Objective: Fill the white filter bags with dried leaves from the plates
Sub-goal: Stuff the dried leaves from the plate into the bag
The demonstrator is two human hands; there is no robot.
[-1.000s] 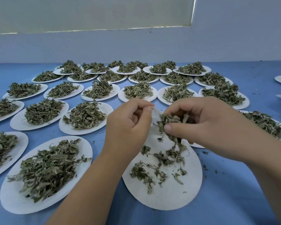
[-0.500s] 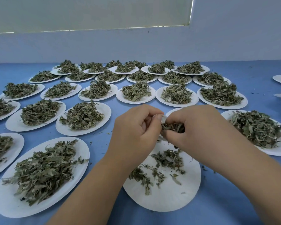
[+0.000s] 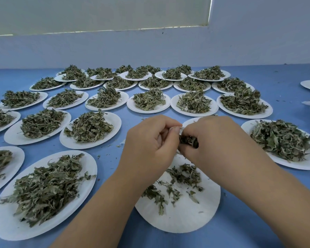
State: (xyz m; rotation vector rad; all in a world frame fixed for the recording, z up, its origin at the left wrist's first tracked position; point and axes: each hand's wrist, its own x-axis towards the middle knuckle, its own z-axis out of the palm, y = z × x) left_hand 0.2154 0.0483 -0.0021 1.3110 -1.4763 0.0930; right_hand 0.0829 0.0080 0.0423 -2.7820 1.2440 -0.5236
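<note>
Filter bag (image 3: 181,127) 1, leaf wad (image 3: 189,141) 1

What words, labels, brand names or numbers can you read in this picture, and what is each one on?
None: no text, label, number or sign shows in this view.
The white plates, the filter bag, the blue table and the wall are all plain.

Over a plate (image 3: 186,219), left hand (image 3: 150,142) and right hand (image 3: 215,140) together, filter bag (image 3: 182,128) and leaves (image 3: 188,141) between them.
</note>
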